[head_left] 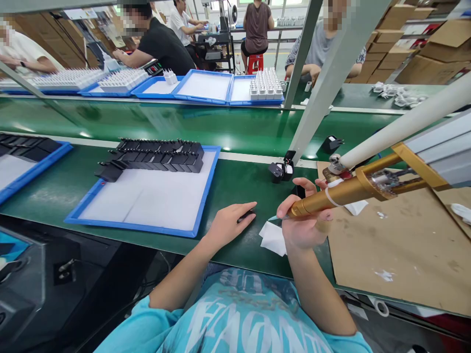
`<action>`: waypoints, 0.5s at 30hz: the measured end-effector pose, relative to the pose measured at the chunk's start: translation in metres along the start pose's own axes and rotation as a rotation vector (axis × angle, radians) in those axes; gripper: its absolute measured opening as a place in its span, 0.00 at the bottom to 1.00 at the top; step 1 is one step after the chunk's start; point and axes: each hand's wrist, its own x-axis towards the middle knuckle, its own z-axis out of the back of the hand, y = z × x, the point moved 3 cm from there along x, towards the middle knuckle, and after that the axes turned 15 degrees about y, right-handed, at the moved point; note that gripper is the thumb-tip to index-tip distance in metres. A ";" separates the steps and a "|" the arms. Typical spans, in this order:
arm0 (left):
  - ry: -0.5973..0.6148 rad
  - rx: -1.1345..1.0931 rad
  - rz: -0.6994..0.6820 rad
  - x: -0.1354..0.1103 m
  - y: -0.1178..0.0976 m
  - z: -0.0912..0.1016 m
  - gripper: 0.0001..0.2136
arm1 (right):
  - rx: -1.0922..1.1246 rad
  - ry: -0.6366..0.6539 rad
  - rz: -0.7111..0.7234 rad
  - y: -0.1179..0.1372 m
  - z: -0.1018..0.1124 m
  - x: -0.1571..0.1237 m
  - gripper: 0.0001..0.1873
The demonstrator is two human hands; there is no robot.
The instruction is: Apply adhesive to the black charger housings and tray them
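Observation:
My right hand point(305, 228) is wrapped around the front of a gold dispensing gun point(342, 192), whose thin teal nozzle point(273, 218) points left. To the left of that tip, my left hand point(230, 223) rests low over the green bench, thumb and fingers closed on a small black part point(245, 214). Most of this part is hidden by the fingers. A folded white tissue point(274, 239) lies beneath the nozzle, between my hands. Just beyond them stand a few black plug adapters point(276, 172). Another black piece point(300, 191) shows partly behind my right fingers.
A blue-rimmed tray point(200, 211) on the left bears rows of black adapters point(158, 156). A slanting metal post point(316, 83) and a white pole point(397, 122) cross the right side. Cardboard point(368, 255) covers the bench there. Co-workers sit beyond the green conveyor point(165, 117).

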 end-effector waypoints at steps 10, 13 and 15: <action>0.031 0.108 -0.072 0.004 -0.001 -0.014 0.11 | -0.014 -0.009 -0.009 0.000 0.010 -0.005 0.22; 0.195 0.206 -0.085 0.007 0.000 -0.009 0.14 | 0.000 0.018 -0.004 0.000 0.011 -0.007 0.22; 0.295 0.257 -0.089 0.009 0.001 -0.005 0.15 | 0.016 0.026 0.005 0.000 0.012 -0.007 0.22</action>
